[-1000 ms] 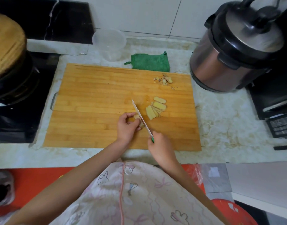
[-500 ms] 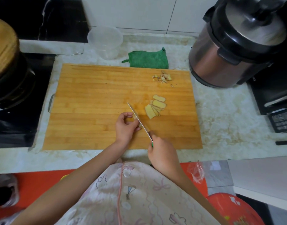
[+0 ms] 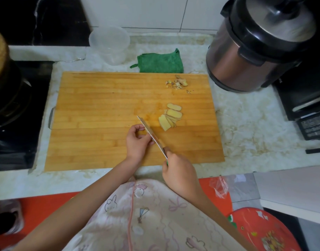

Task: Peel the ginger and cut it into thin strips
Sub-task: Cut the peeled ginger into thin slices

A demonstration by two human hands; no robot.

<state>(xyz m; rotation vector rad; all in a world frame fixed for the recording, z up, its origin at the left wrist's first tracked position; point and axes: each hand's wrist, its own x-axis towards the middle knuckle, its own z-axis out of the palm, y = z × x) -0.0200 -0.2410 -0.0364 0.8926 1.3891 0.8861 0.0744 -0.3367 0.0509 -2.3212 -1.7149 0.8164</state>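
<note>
Although the head view was wide, both hands showed plainly at the near edge of the cutting board (image 3: 101, 105). At 5 o'clock from the board's centre, the right hand (image 3: 181, 175) was clamped round the green handle of the knife (image 3: 152, 135). Its blade pointed toward 11 o'clock, edge down, which was judged to be a slicing stroke.

The left hand (image 3: 137, 142) lay against the blade's flat at its 9 o'clock, fingers curled under. This was judged a guard posture that kept the fingertips clear. Whether a ginger stub sat beneath them could not be told.

The ginger slices (image 3: 171, 117) lay fanned and overlapping at 1 o'clock from the knife tip, apart from the blade, probably awaiting cutting into strips. The peelings (image 3: 177, 83) sat near the far edge at 1 o'clock, well apart, seemingly to keep waste away from the clean flesh.

On the surface (image 3: 246, 124) beyond were a green cloth (image 3: 161, 63) at 12 o'clock and a pressure cooker (image 3: 255, 48) at 2 o'clock.

The garment (image 3: 146, 214) bore cartoon prints only. Markings on the black appliance panel (image 3: 313, 126) at 3 o'clock were too small to read. No brand was legible.
</note>
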